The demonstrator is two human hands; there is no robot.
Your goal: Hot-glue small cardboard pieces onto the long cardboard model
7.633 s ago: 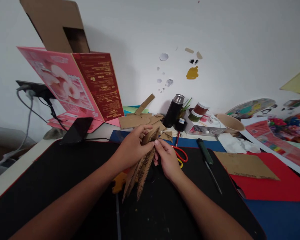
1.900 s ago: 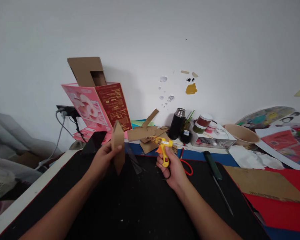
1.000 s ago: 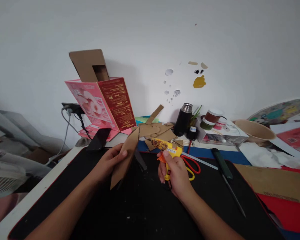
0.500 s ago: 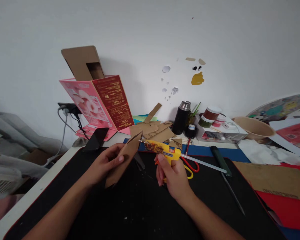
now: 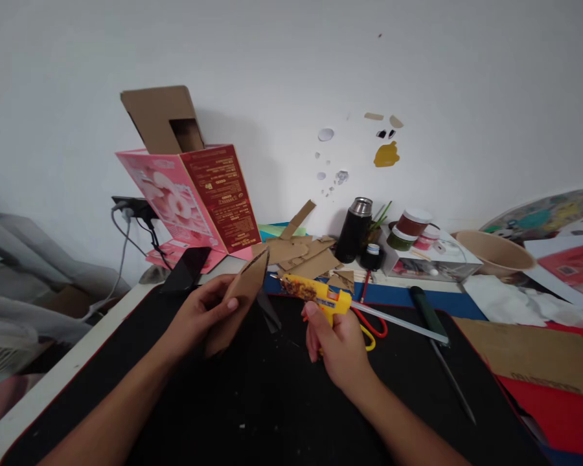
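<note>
My left hand (image 5: 208,309) grips a narrow piece of brown cardboard (image 5: 243,294), thumb on its near face and fingers behind. The cardboard is tilted, its upper end toward the wall. In my right hand (image 5: 337,340) is a yellow hot glue gun (image 5: 315,292) with scorched-looking brown marks near the nozzle. A long translucent glue stick (image 5: 401,321) sticks out of its back. The nozzle points left and sits just beside the cardboard's upper edge, with a small gap. Scissors (image 5: 370,323) with red and yellow handles lie partly hidden behind my right hand.
A black mat (image 5: 272,414) covers the desk. Cardboard scraps (image 5: 315,262), a black thermos (image 5: 354,230) and paint jars (image 5: 412,223) stand along the back. A phone (image 5: 188,268) lies by the pink box (image 5: 168,194). At right are a green-handled pointed tool (image 5: 425,310) and a cardboard sheet (image 5: 529,353).
My left hand has drawn the cardboard slightly left and turned it, so a gap has opened between its edge and the nozzle. The glue gun has hardly moved.
</note>
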